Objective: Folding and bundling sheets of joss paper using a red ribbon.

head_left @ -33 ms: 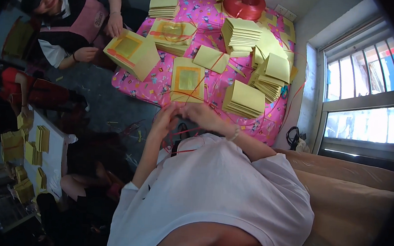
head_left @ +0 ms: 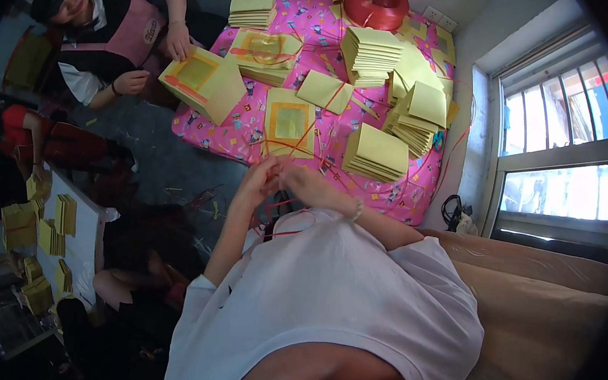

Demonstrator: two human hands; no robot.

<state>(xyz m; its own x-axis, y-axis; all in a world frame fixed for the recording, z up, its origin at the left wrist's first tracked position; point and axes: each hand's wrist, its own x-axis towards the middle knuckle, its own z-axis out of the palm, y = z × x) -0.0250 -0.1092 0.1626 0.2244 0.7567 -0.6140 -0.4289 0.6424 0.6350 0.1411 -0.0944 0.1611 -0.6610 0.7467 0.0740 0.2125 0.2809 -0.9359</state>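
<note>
My left hand and my right hand meet at the near edge of the table. The fingers of both are closed on thin red plastic string. Strands of it run from my fingers up over a yellow paper piece with an orange-bordered square in its middle. More string hangs below my hands in front of my shirt. My right fingers are partly hidden behind the back of that hand. Just beyond lies a folded yellow paper bundle crossed by a red strand.
Stacks of yellow paper cover the right side of the pink patterned tablecloth. A red string coil sits at the back. At left, a co-worker in a pink apron holds a yellow stack. A barred window is at right.
My hands have drawn slightly closer together, the right one shifting left. The red strands over the yellow paper piece now stand up at different angles.
</note>
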